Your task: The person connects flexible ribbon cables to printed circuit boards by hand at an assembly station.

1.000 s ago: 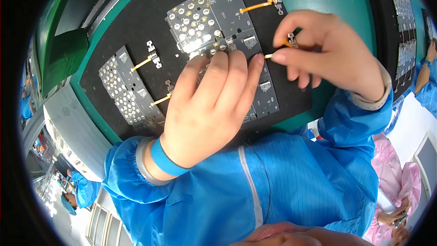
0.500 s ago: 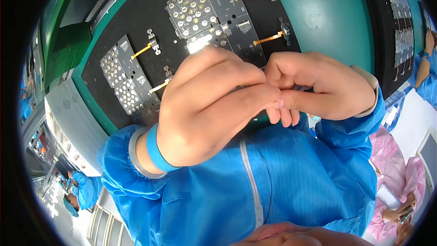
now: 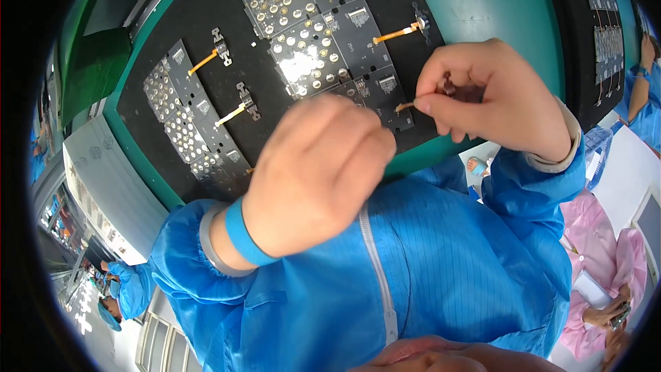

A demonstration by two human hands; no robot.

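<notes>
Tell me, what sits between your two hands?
In the head view, a dark circuit panel on the black mat shows between left hand and right hand.

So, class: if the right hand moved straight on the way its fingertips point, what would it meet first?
Probably the left hand: the right hand pinches a small orange flex strip pointing left toward its knuckles, though depth is unclear.

Right hand pinching an orange flex strip above circuit panels on black mat; left hand knuckles-up.
</notes>
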